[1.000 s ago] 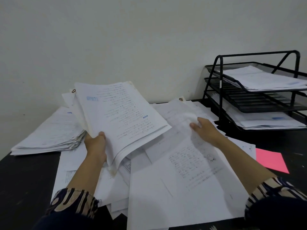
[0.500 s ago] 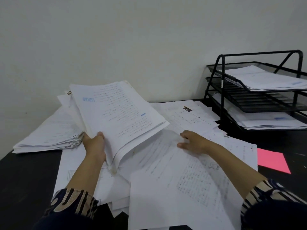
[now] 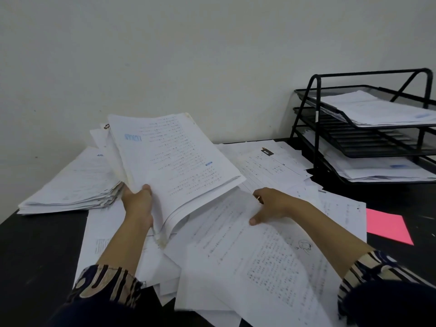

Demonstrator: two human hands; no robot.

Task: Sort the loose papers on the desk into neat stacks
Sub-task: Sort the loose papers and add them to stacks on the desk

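Holding a thick, floppy bundle of papers [image 3: 174, 166] tilted above the worktop [image 3: 40, 244], the left hand [image 3: 138, 204] pinches its lower edge while the right hand [image 3: 271, 205] pinches a limp, slippery loose sheet [image 3: 259, 256], best gripped near an edge.

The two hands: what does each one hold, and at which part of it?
The left hand grips a thick bundle of papers at its near lower edge. The right hand pinches a loose printed sheet at its far top edge.

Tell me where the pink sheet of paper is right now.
In the head view, the pink sheet of paper lies flat on the black desk at right, beside the loose white papers.
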